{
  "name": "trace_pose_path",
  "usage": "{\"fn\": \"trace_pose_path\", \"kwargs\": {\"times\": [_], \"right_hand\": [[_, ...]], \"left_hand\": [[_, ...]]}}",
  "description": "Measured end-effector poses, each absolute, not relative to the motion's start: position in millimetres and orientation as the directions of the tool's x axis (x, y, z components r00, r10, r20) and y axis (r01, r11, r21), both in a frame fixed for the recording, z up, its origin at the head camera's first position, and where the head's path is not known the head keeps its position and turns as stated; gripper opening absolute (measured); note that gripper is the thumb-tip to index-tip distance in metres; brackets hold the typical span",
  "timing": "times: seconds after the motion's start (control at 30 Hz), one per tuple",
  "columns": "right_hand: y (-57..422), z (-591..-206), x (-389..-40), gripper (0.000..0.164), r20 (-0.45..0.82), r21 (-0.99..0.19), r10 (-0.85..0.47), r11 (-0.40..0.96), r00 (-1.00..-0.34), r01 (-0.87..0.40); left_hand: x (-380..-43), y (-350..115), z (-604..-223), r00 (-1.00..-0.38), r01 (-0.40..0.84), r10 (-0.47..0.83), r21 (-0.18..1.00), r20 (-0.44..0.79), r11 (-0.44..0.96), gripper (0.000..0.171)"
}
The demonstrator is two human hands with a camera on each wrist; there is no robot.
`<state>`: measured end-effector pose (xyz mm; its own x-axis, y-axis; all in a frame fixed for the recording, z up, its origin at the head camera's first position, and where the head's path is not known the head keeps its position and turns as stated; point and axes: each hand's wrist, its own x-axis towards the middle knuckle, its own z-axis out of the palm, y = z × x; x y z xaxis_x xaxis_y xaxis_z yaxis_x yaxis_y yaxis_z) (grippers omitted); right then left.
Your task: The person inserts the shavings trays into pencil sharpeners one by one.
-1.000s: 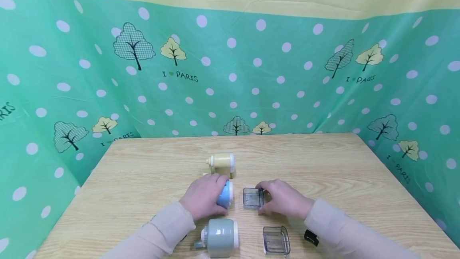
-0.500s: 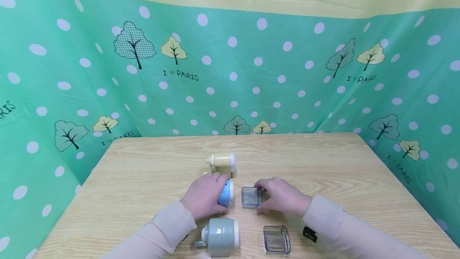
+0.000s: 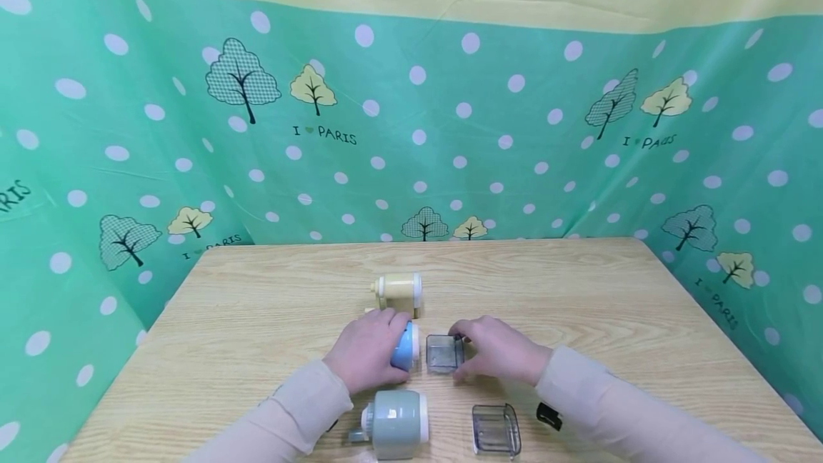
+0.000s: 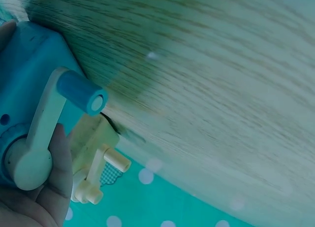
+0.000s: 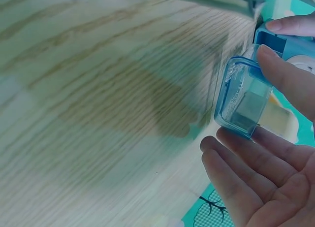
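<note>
My left hand (image 3: 366,351) grips a blue crank pencil sharpener (image 3: 403,347) from its handle side. In the left wrist view the sharpener's pale crank (image 4: 42,131) with its blue knob shows beside my fingers. My right hand (image 3: 498,352) pinches a clear smoky shavings drawer (image 3: 444,354) between thumb and fingers. The drawer stands just right of the sharpener's white end, a narrow gap apart. In the right wrist view the drawer (image 5: 241,99) is close to the dark slot (image 5: 270,40) in the sharpener's body. Much of the sharpener is hidden behind my left hand.
A cream crank sharpener (image 3: 398,288) stands behind the blue one. Nearer the front is a grey-green sharpener (image 3: 395,426), with a second clear drawer (image 3: 496,429) lying to its right. The wooden table (image 3: 257,291) ends at a polka-dot cloth (image 3: 321,198).
My right hand has moved slightly left with the drawer, narrowing the gap to the blue sharpener. My left hand keeps its grip and has stayed in place.
</note>
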<state>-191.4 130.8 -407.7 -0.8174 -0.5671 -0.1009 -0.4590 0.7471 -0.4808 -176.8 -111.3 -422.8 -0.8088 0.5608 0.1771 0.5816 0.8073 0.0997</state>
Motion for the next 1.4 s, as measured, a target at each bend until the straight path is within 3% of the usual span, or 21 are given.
{"fn": "trace_pose_path", "kwargs": {"times": [0.9, 1.4], "right_hand": [[119.7, -405.0, -194.6, 0.068, -0.116, -0.431, -0.593, 0.753, -0.797, -0.498], [113.7, -404.7, -194.8, 0.069, -0.141, -0.420, -0.590, 0.763, -0.795, -0.491]], "left_hand": [[-177.0, -112.8, -423.0, -0.806, 0.585, 0.562, 0.102, 0.183, 0.805, 0.083], [-175.9, -112.1, -422.5, -0.810, 0.581, 0.558, 0.116, 0.183, 0.805, 0.077]]}}
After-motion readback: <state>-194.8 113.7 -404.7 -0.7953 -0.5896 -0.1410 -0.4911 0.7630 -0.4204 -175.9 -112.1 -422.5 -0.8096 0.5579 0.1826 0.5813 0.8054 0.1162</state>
